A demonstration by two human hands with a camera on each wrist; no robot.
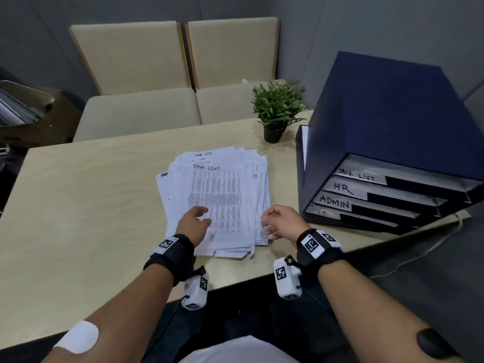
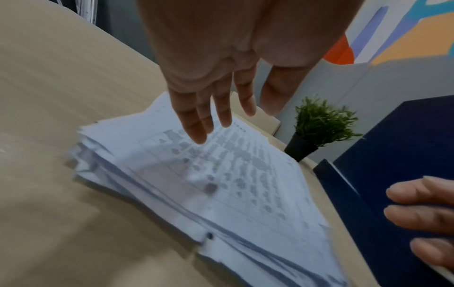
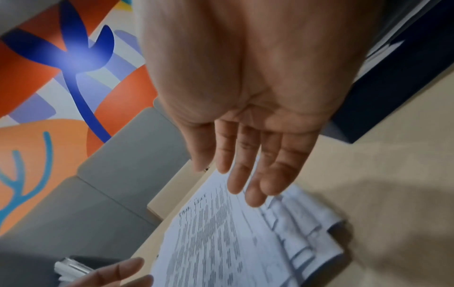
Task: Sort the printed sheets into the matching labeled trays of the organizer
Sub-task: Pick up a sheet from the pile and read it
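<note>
Your left hand point(image 1: 195, 221) hovers fingers-spread over the loose stack of white printed sheets point(image 1: 217, 200) mid-table, ready to steady it. Your right hand point(image 1: 281, 222), grip relaxed and empty, waits at its edge — the navy labeled tray organizer point(image 1: 387, 142) stands just right, top sheet reading TASK LIST.

sheets point(image 1: 217, 200): thin white paper, matt, under the hands
surface point(image 1: 86, 195): pale wood-grain, smooth, matt
organizer point(image 1: 387, 132): dark blue, matt, right of the hands
chairs point(image 1: 136, 74): beige cloth, beyond the hands
</note>
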